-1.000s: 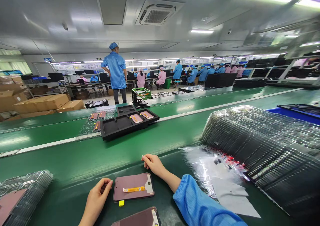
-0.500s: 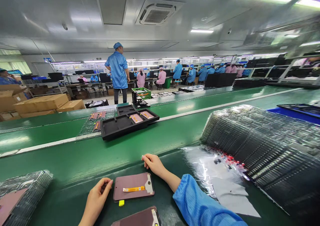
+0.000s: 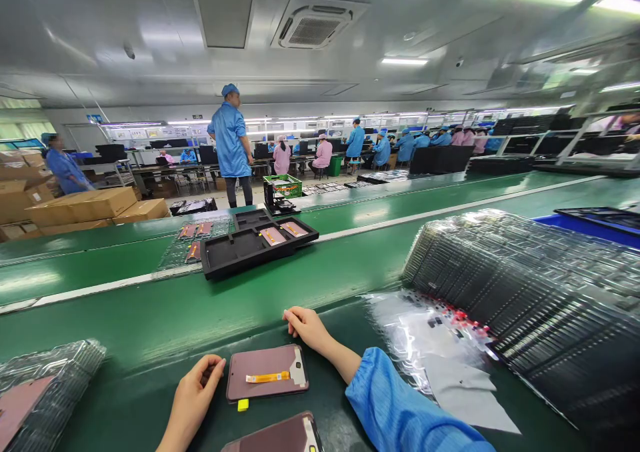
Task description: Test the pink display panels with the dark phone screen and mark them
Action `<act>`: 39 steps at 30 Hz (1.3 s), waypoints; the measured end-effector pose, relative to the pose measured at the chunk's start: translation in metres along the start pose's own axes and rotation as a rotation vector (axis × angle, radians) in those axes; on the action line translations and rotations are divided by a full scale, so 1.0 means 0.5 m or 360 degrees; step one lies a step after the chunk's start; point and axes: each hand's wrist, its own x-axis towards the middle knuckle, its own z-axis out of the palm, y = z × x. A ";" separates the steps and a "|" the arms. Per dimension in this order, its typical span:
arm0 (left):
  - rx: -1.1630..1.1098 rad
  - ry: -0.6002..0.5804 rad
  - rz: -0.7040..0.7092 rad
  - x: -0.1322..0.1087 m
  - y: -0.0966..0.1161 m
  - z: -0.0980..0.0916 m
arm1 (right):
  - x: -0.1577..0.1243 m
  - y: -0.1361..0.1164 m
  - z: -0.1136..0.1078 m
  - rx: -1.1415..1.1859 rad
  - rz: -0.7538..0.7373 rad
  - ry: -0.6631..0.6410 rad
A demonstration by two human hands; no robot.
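My left hand (image 3: 197, 392) rests on the dark green mat, its fingers curled in and closed with nothing showing in them. Just right of it lies a phone screen panel (image 3: 267, 369) with a pinkish back, an orange flex cable (image 3: 269, 377) and a yellow tab (image 3: 243, 405) at its lower edge. Beyond the panel's upper right corner is my right hand (image 3: 307, 327), also loosely closed, with no object visible in it. Neither hand grips the panel. A second phone screen panel (image 3: 273, 435) lies closer to me, partly cut off by the frame.
Clear plastic trays (image 3: 525, 285) are stacked at right, beside clear film sheets (image 3: 420, 339). Another tray stack (image 3: 65, 379) holds a panel at left. A black compartment tray (image 3: 235, 255) with two panels sits ahead on the green conveyor (image 3: 350, 259). Co-workers are in the background.
Both my hands and the panels stay where they were. In the background, the standing co-worker in blue has shifted slightly left, and another person at far left has moved right behind the boxes.
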 end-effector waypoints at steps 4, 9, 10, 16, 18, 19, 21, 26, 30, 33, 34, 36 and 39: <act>0.0004 0.0013 0.0013 0.001 0.003 0.000 | 0.001 0.001 0.000 0.0000 0.0005 0.0000; 0.0007 0.0015 0.0022 0.000 -0.006 0.001 | 0.000 0.000 0.000 0.0005 0.0008 -0.0006; 0.0004 0.0013 0.0027 0.000 -0.008 0.001 | 0.000 -0.001 0.000 0.0006 0.0008 -0.0007; 0.0018 -0.0010 0.0030 0.002 -0.010 0.001 | -0.001 -0.002 -0.001 0.0000 0.0016 -0.0004; 0.0030 -0.0002 0.0029 0.002 -0.008 0.001 | 0.000 0.000 0.000 -0.0003 0.0020 -0.0001; 0.0038 0.0002 0.0027 0.001 -0.007 0.001 | 0.000 0.001 0.000 -0.0004 0.0020 -0.0001; 0.0048 0.0003 0.0017 0.000 -0.005 0.000 | 0.001 0.002 0.001 -0.0004 0.0019 0.0000; 0.0033 0.0003 0.0013 -0.001 0.000 0.000 | 0.000 -0.002 0.000 -0.0008 0.0021 0.0004; 0.0049 -0.0011 0.0004 -0.002 0.000 -0.002 | -0.001 -0.006 0.000 -0.0006 0.0017 0.0007; 0.0046 -0.0016 0.0005 -0.002 -0.004 -0.002 | -0.001 -0.006 0.000 -0.0004 0.0012 0.0006; 0.0045 -0.0015 0.0004 -0.001 -0.005 -0.002 | -0.001 -0.006 0.000 -0.0004 0.0012 0.0006; 0.0043 -0.0015 0.0002 0.001 -0.009 0.000 | -0.001 -0.005 0.000 -0.0005 0.0013 0.0006; 0.0038 -0.0023 0.0007 0.002 -0.013 0.001 | -0.002 -0.004 0.000 -0.0005 0.0018 0.0007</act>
